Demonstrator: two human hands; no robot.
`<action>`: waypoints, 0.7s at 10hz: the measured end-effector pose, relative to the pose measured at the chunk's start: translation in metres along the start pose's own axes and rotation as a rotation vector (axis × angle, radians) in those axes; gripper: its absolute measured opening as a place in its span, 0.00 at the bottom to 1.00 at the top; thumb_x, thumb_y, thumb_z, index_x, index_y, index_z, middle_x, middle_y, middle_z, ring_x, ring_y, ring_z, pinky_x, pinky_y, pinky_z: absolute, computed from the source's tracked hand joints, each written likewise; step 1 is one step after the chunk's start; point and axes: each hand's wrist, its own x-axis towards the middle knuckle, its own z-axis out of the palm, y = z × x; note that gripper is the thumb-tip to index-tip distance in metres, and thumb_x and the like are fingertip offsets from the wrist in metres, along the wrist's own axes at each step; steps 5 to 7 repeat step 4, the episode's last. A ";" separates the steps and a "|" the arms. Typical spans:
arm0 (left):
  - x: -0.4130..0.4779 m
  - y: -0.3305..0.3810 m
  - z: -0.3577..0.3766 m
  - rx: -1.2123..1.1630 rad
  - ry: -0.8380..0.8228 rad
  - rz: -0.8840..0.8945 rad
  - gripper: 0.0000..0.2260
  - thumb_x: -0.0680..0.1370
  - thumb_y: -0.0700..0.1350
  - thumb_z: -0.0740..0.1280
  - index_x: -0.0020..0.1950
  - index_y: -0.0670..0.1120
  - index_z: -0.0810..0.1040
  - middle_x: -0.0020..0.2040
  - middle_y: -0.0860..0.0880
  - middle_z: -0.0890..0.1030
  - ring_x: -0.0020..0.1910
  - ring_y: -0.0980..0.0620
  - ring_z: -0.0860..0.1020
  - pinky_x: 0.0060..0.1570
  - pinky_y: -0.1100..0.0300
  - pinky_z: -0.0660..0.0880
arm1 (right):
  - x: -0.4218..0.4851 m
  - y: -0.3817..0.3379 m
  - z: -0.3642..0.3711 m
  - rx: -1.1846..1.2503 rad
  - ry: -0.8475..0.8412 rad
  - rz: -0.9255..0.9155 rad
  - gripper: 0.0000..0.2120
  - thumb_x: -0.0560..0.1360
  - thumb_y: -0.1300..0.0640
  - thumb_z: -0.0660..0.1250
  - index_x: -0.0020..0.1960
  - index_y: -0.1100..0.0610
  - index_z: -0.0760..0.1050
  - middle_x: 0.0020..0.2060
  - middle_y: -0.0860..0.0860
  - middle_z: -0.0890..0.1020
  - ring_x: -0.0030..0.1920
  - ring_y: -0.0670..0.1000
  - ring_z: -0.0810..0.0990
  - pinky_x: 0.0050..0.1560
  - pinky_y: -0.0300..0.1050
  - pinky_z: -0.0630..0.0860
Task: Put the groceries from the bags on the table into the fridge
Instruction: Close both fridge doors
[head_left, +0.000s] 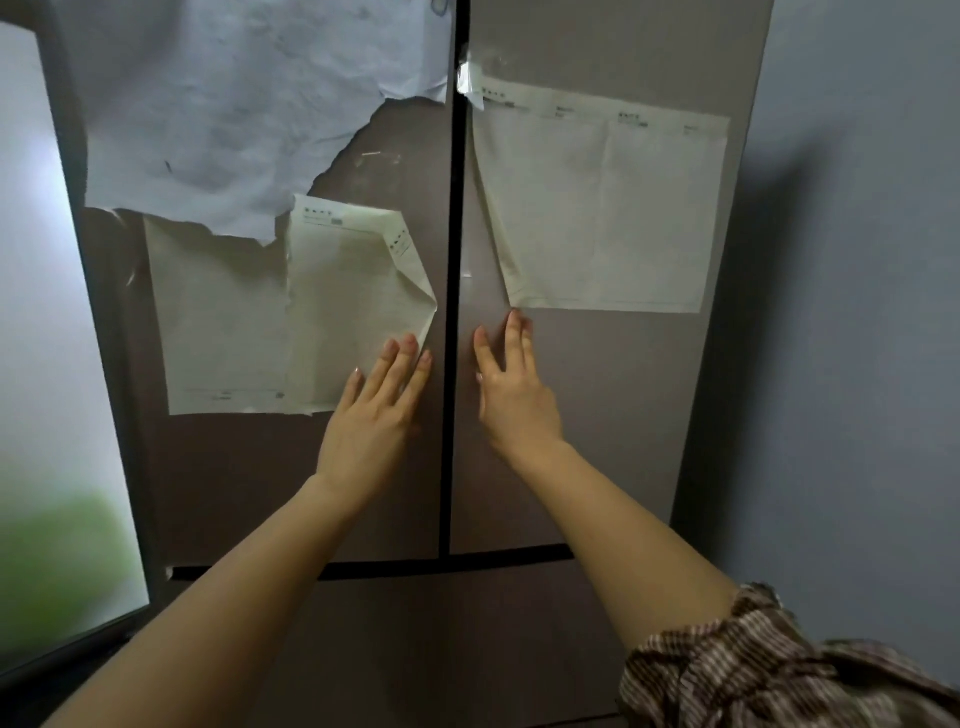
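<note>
A brown two-door fridge (597, 395) fills the view, its doors closed along a dark vertical seam. My left hand (376, 415) lies flat on the left door beside the seam, fingers straight, fingertips over the lower corner of a pale paper sheet (332, 312). My right hand (511, 389) lies flat on the right door just across the seam, fingers straight, under another pale sheet (602, 208). Neither hand holds anything. No groceries or bags are in view.
A torn white sheet (234, 104) covers the upper left door. A lower drawer front (415, 649) sits below a dark horizontal seam. A frosted glass panel (47, 364) stands at the left, a blue-grey wall (857, 312) at the right.
</note>
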 end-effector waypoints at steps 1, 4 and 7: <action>-0.001 -0.001 0.004 -0.001 0.012 -0.004 0.39 0.71 0.41 0.74 0.77 0.44 0.57 0.77 0.42 0.55 0.76 0.42 0.55 0.67 0.41 0.65 | 0.003 -0.001 0.010 -0.007 0.007 0.007 0.32 0.80 0.65 0.56 0.79 0.54 0.44 0.76 0.60 0.37 0.76 0.60 0.36 0.62 0.50 0.73; -0.002 0.005 0.008 -0.097 0.045 -0.025 0.37 0.75 0.47 0.70 0.78 0.42 0.53 0.78 0.43 0.49 0.77 0.43 0.48 0.70 0.41 0.55 | -0.011 0.007 -0.019 0.397 0.045 0.051 0.29 0.80 0.51 0.62 0.77 0.49 0.55 0.78 0.52 0.55 0.77 0.50 0.53 0.74 0.50 0.58; -0.002 0.005 0.008 -0.097 0.045 -0.025 0.37 0.75 0.47 0.70 0.78 0.42 0.53 0.78 0.43 0.49 0.77 0.43 0.48 0.70 0.41 0.55 | -0.011 0.007 -0.019 0.397 0.045 0.051 0.29 0.80 0.51 0.62 0.77 0.49 0.55 0.78 0.52 0.55 0.77 0.50 0.53 0.74 0.50 0.58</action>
